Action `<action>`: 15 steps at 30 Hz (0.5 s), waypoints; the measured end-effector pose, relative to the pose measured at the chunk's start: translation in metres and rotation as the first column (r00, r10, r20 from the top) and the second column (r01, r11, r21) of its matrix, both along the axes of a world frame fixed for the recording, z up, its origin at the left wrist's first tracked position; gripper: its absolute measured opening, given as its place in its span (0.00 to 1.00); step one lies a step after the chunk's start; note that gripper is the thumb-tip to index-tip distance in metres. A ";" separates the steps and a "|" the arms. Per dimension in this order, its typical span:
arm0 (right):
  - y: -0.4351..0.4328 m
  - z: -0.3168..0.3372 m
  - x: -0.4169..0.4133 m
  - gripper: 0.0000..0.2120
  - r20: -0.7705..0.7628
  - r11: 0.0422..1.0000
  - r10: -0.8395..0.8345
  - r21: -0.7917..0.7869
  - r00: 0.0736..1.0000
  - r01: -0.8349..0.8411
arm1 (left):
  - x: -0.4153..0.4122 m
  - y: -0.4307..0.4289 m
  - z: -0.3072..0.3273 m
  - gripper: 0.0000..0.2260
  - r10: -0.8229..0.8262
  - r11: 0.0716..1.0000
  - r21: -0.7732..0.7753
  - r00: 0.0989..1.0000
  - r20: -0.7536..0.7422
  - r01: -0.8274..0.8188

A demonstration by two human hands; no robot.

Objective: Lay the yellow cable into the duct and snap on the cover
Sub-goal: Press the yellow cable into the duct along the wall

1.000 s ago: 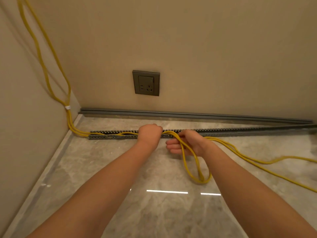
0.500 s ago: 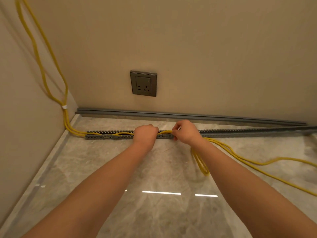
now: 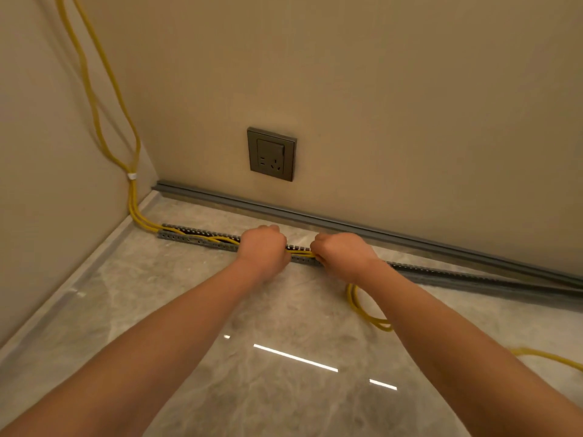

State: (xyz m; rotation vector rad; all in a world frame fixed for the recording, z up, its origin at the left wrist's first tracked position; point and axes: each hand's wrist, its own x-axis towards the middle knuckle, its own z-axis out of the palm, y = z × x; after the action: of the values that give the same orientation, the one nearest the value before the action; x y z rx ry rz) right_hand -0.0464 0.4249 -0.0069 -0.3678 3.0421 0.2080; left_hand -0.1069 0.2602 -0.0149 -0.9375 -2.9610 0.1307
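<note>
Both hands down at the duct [image 3: 202,238], a slotted grey channel lying on the marble floor [image 3: 176,310] just out from the wall. Left hand [image 3: 263,247] is fisted over the channel, grip clenched on the yellow cable [image 3: 301,253] where the strands run under it. Right hand [image 3: 342,252] just beside it, fingers curled and pinching the same strands. Only a short run of cable shows between the two fists, sitting at the duct's mouth.

Where the cable is: it drops down the corner, bundled by a white tie [image 3: 131,176], enters the duct's left end and lies inside as far as the left hand. Past the right hand it leaves the channel; a loose loop [image 3: 366,313] rests on the floor under the right forearm and more trails off to the far right. The long right stretch of duct looks empty.

The cover I take to be the grey strip [image 3: 315,217] along the foot of the wall, below the socket [image 3: 272,153]; not yet fitted.

Risks, as I judge them:
- Several strands together may ride up over the slotted fingers and spring out once pressure comes off.
- The floor loop could twist or kink when fed in.
- The duct looks unfixed; a hard push might slide it.
- Any proud strand would stop the cover snapping home.
</note>
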 end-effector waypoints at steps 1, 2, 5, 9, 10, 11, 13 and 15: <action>0.002 -0.004 0.000 0.05 -0.024 1.000 0.026 -0.004 0.999 -0.026 | 0.000 0.002 0.000 0.15 -0.006 0.999 0.043 1.000 -0.002 0.006; 0.004 -0.007 0.001 0.06 -0.052 0.999 0.047 -0.011 0.998 -0.048 | 0.000 0.005 0.000 0.14 -0.023 0.995 0.097 1.000 0.018 0.021; 0.010 -0.014 0.003 0.06 -0.141 0.993 0.100 -0.046 0.985 -0.108 | 0.001 0.017 -0.004 0.10 -0.102 0.960 0.276 0.978 0.182 0.048; 0.022 -0.024 0.006 0.09 -0.248 0.986 0.133 -0.064 0.960 -0.153 | 0.001 0.022 -0.012 0.09 -0.092 0.912 0.407 0.940 0.329 -0.053; 0.023 -0.025 0.007 0.09 -0.270 0.983 0.134 -0.085 0.954 -0.162 | 0.001 0.023 -0.012 0.09 -0.084 0.914 0.400 0.934 0.346 -0.066; 0.024 -0.025 0.008 0.10 -0.292 0.980 0.129 -0.109 0.948 -0.167 | 0.002 0.025 -0.011 0.09 -0.072 0.921 0.383 0.931 0.357 -0.075; 0.025 -0.027 0.008 0.12 -0.329 0.975 0.123 -0.136 0.936 -0.176 | 0.004 0.030 -0.009 0.09 -0.027 0.916 0.380 0.924 0.381 -0.130; 0.026 -0.030 0.009 0.11 -0.351 0.972 0.122 -0.147 0.928 -0.184 | 0.006 0.033 -0.006 0.09 0.009 0.900 0.397 0.916 0.402 -0.183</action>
State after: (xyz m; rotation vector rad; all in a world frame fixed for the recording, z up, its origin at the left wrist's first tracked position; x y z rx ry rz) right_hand -0.0374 0.4506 -0.0371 -0.6484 3.3857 0.0055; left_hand -0.1005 0.2934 -0.0214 -0.8279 -3.1669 -0.7682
